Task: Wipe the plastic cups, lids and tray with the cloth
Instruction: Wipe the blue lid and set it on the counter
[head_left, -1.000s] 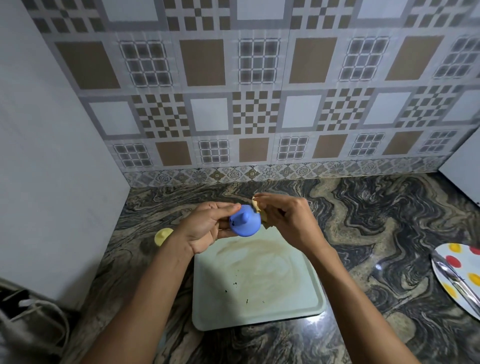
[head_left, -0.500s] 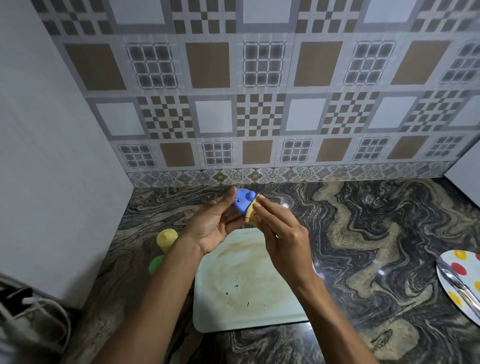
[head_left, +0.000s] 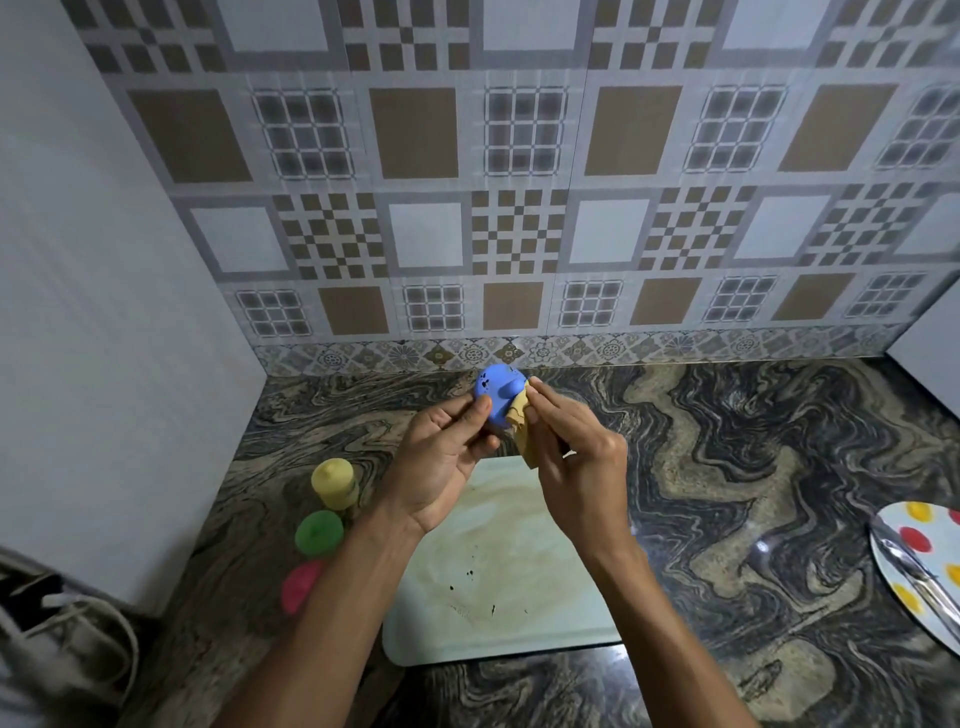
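One blue lid (head_left: 497, 391), domed with a knob and flecked with dark specks, is held up in the air above the far edge of the tray (head_left: 519, 629), between both hands. The left hand (head_left: 441, 467) grips it from the side, thumb and fingers curled round its rim, probably so the soiled face is turned toward the other hand. The right hand (head_left: 579, 460) pinches the tan cloth (head_left: 521, 423) between thumb and fingertips and presses a fold of it against the lid's edge beside the knob; a narrow pinch like that suits working round a small shape. The rest of the cloth hangs below the fingers. The pale tray lies flat on the marbled counter (head_left: 727, 467) under the wrists, brown smears and a few black specks on it, so I judge it not yet wiped. Just left of it stand a yellow cup (head_left: 335, 483), a green cup (head_left: 318, 530) and a pink cup (head_left: 300, 586) in a row, apart from the tray. Well to the right a dotted plate (head_left: 922, 540) carries a metal utensil (head_left: 904, 564). Against half a second ago, the lid has been turned so its specked dome shows more fully, more cloth trails beneath the fingers, and the pink cup has come into view; the tray's stains look unchanged.
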